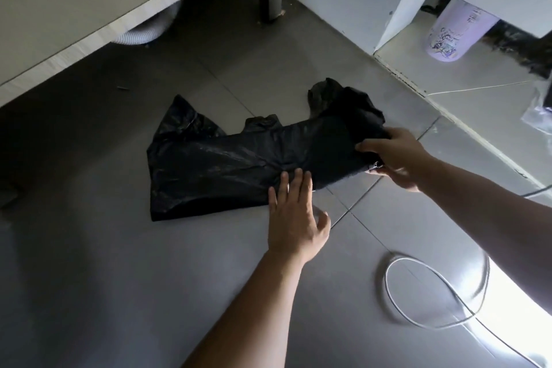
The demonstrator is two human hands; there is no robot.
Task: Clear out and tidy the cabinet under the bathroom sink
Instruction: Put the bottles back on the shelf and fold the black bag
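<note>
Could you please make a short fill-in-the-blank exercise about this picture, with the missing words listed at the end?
1. The crumpled black plastic bag lies on the grey tiled ____.
2. The left hand presses flat on the bag, while the ____ hand grips its right end.
3. A thin ____ cable loops on the tiles near the right arm.
4. A ribbed white hose shows under the pale wooden ____.

Missing words: floor; right; white; cabinet
</note>
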